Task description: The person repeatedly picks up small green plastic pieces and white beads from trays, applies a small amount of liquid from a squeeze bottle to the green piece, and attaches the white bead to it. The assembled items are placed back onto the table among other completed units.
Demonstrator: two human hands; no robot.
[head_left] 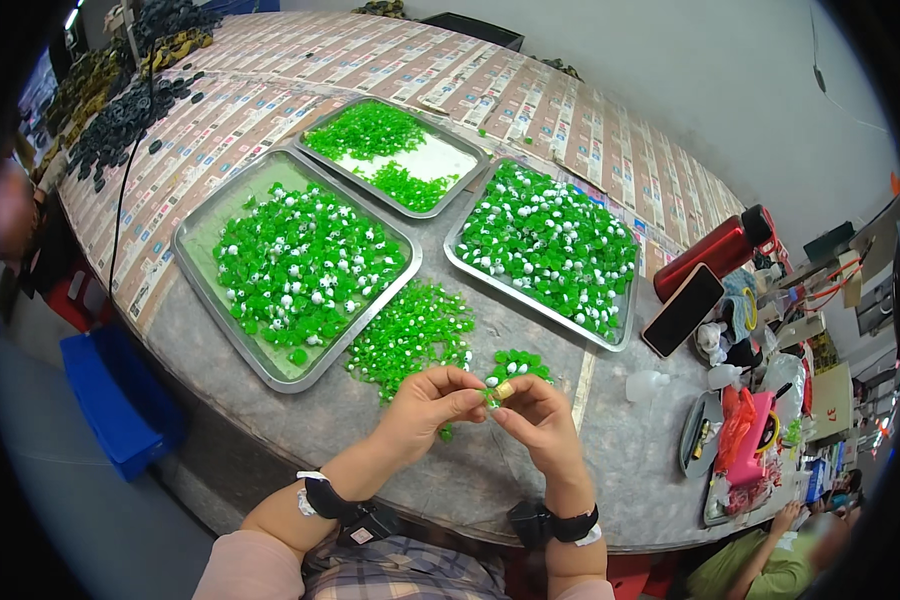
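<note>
In front of me, my left hand [425, 405] and my right hand [545, 425] meet fingertip to fingertip. Both are closed in a pinch on one small green plastic piece [491, 398], whose details the fingers largely hide. A yellow wrap circles a finger of the right hand. Just beyond the fingers lies a little heap of green pieces with white balls [518, 364]. Beside it, to the left, spreads a bigger loose pile of small green pieces [410, 335]. One green piece [446, 432] lies under my left hand.
Metal trays hold green-and-white pieces at left [198, 262] and right [530, 312]; a third tray [438, 208] behind holds green pieces. At right are a phone [683, 310], a red bottle [705, 255] and a pink container [752, 440]. A blue bin [120, 400] stands left, below the table.
</note>
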